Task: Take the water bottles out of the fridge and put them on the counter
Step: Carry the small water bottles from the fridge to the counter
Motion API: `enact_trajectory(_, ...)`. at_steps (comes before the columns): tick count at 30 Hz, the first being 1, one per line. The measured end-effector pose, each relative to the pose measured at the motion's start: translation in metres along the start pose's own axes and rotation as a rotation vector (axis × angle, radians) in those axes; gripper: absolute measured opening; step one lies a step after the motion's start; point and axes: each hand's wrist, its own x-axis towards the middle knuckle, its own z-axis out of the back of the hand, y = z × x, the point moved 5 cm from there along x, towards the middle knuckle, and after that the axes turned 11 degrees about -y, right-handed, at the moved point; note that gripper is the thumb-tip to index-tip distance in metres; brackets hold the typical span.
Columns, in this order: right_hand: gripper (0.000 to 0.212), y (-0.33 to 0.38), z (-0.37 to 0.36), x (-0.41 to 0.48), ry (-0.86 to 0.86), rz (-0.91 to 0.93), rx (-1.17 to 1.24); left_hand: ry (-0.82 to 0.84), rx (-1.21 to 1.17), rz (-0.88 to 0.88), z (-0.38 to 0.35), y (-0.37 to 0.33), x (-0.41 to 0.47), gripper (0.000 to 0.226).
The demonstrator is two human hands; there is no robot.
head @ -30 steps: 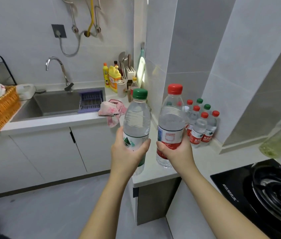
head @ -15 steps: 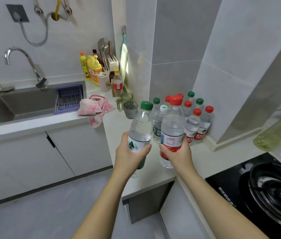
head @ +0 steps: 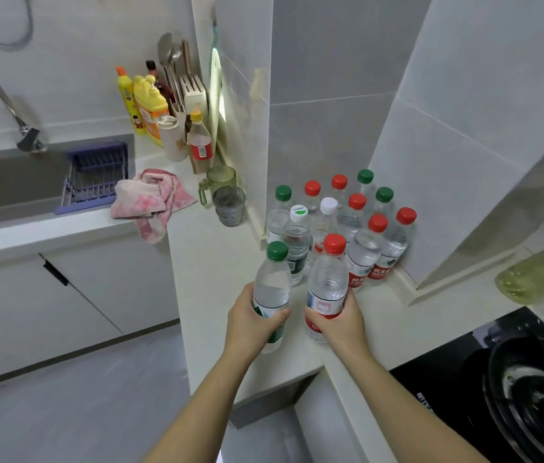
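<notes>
Over the counter (head: 217,269), two water bottles are held upright, one in each hand.
Left hand (head: 250,324) wraps the green-capped bottle (head: 272,289); right hand (head: 339,324) wraps the red-capped bottle (head: 327,289), side by side, apart. At twelve to one o'clock, just beyond, stands a cluster of bottles (head: 344,222) in the corner. A pink cloth (head: 150,200) lies at ten o'clock.

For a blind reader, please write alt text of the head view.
Two hands each hold a water bottle over a pale counter: left hand a green-capped bottle, right hand a red-capped bottle. Behind stands a bottle cluster.
</notes>
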Motion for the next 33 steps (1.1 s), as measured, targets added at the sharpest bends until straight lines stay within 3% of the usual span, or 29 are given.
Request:
enact_trajectory(6, 0.07, -0.021, -0.006, 0.011, -0.023, -0.022, -0.02, -0.022, -0.032, -0.001, -0.009, 0.01, 0.004, 0.046)
enact_trajectory(14, 0.051, -0.04, -0.007, 0.004, -0.039, -0.021, -0.057, -0.065, -0.086, -0.007, -0.011, 0.027, -0.001, 0.052)
enact_trajectory(22, 0.07, -0.062, -0.008, 0.003, -0.017, -0.04, -0.104, -0.042, -0.058, -0.056, -0.008, 0.044, -0.008, 0.063)
enact_trajectory(26, 0.06, -0.065, -0.006, 0.001, -0.035, -0.023, -0.175, -0.012, 0.036, -0.09, -0.014, 0.061, -0.006, 0.055)
enact_trajectory(33, 0.061, -0.068, -0.004, 0.033, -0.063, 0.005, -0.186, 0.036, 0.064, -0.124, -0.045, 0.048, 0.012, 0.051)
